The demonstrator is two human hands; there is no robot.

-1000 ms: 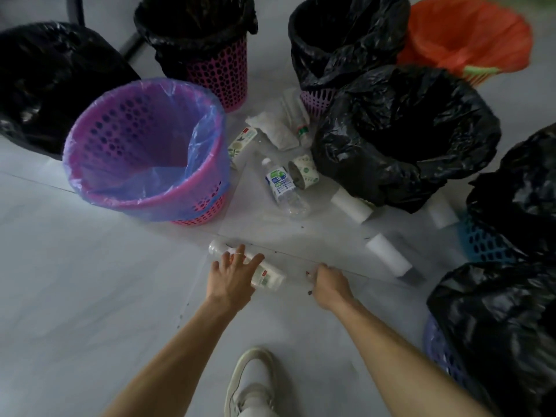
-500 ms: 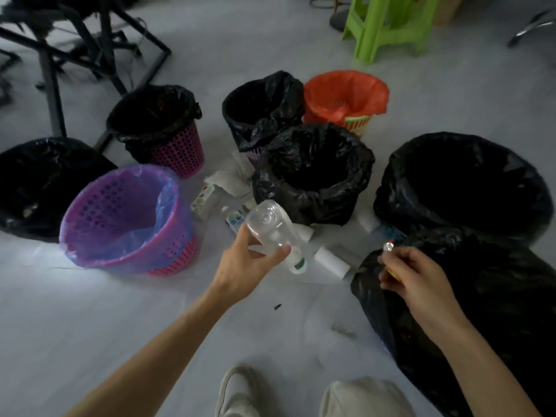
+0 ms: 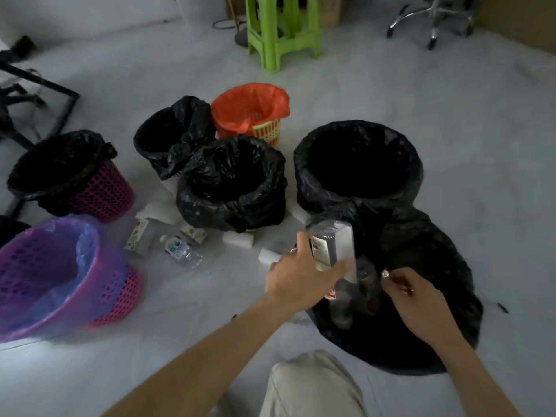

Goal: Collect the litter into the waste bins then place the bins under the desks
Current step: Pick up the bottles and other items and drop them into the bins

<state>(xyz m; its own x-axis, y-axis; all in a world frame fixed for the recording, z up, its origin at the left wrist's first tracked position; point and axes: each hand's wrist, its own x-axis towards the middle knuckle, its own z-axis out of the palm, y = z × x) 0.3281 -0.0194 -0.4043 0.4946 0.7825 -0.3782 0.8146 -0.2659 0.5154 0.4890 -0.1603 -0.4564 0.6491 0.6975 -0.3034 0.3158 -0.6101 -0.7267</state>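
On the pale floor (image 3: 451,121) stand several lined waste bins: a large black-bagged bin (image 3: 358,164) toward the right edge, a purple bin (image 3: 54,275) at the left edge, an orange bin (image 3: 251,111) farther back. The nearest black-bagged bin (image 3: 427,296) already holds clear bottles. Over its rim the left hand (image 3: 296,279) grips a clear plastic bottle (image 3: 332,245), fingers wrapped around it. The right hand (image 3: 416,299) pinches a small shiny scrap (image 3: 385,273). Another bottle (image 3: 180,249) lies on the floor beside the purple bin.
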